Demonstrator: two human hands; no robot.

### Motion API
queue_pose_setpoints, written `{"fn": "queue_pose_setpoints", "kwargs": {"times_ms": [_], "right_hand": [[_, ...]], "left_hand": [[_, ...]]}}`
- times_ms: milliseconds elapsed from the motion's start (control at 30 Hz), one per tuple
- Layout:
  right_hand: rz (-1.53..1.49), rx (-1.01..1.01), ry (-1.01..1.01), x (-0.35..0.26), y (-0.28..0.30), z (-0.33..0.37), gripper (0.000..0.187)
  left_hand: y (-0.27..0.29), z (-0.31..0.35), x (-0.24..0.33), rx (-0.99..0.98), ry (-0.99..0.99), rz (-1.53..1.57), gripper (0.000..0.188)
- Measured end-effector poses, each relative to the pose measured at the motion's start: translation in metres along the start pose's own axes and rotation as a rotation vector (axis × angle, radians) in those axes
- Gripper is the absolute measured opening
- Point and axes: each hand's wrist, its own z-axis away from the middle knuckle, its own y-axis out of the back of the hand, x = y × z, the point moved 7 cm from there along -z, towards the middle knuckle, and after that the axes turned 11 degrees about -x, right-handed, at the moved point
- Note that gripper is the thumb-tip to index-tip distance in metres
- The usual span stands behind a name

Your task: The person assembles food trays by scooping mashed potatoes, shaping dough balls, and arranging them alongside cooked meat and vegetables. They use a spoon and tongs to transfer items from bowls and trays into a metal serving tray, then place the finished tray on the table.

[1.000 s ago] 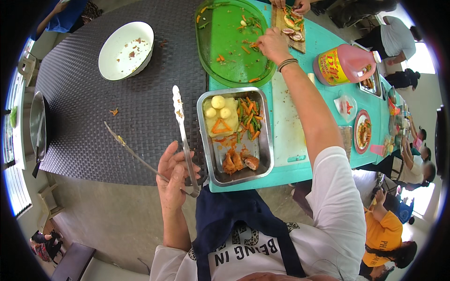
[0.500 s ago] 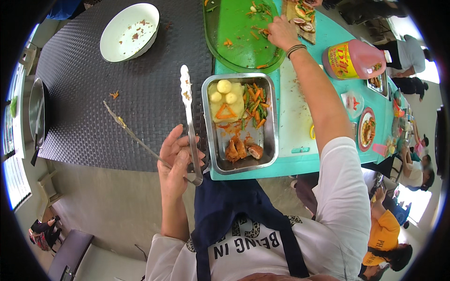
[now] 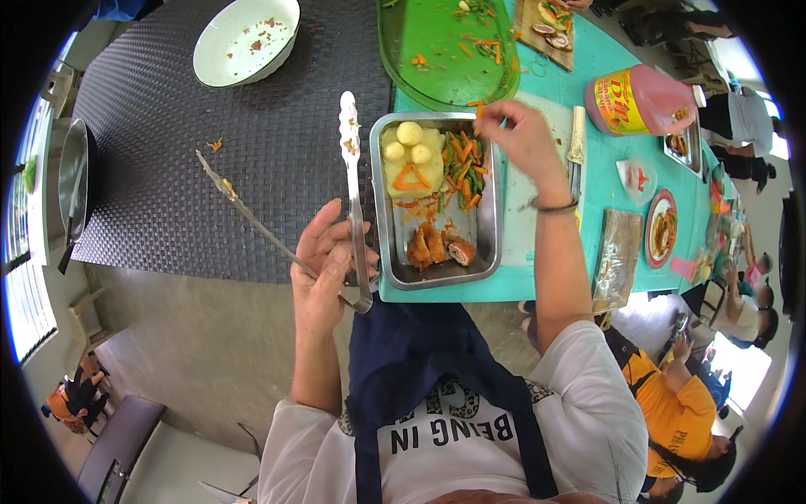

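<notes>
My left hand (image 3: 323, 265) grips metal tongs (image 3: 354, 202) near their bend; their arms are spread wide with nothing between the tips. My right hand (image 3: 531, 147) pinches an orange carrot strip (image 3: 479, 118) over the far right corner of a steel tray (image 3: 495, 248). Inside the tray, a pale mash (image 3: 411, 175) bears several round pale balls (image 3: 409, 133) and a carrot triangle. Beside it lie mixed carrot and green bean strips (image 3: 462, 172). Browned stuffed meat roll pieces (image 3: 426, 246) sit at the near end. Farther off, a green tray (image 3: 437, 80) holds scattered vegetable strips.
A white bowl (image 3: 218, 55) with scraps stands far left on the dark woven mat (image 3: 277, 109). To the right are a white cutting board (image 3: 520, 185), a knife (image 3: 576, 147), a red sauce jug (image 3: 638, 101) and a plate of food (image 3: 662, 228). Other people stand or sit at the right.
My right hand has come back from the green tray to the steel tray with a carrot strip. My left hand still holds the tongs. The view has shifted slightly.
</notes>
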Motion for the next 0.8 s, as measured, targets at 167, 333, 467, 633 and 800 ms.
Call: {"fn": "queue_pose_setpoints", "kwargs": {"times_ms": [167,333,467,633,800], "right_hand": [[-0.123,-0.112,-0.076,0.004,-0.055,0.043,0.024],[-0.123,-0.131,-0.14,0.008,-0.076,0.049,0.021],[-0.056,-0.112,-0.054,0.007,-0.077,0.044,0.022],[0.114,-0.191,0.005,0.005,-0.088,0.027,0.021],[0.383,-0.26,0.072,-0.001,-0.095,0.017,0.015]], "left_hand": [[-0.013,0.004,0.004,-0.011,-0.008,-0.006,0.056],[-0.019,0.015,0.0,-0.013,-0.009,-0.008,0.058],[-0.021,0.024,-0.002,-0.012,-0.019,0.0,0.057],[-0.022,0.031,-0.006,0.003,-0.014,0.005,0.057],[-0.023,0.036,-0.007,0.018,-0.022,0.003,0.057]]}}
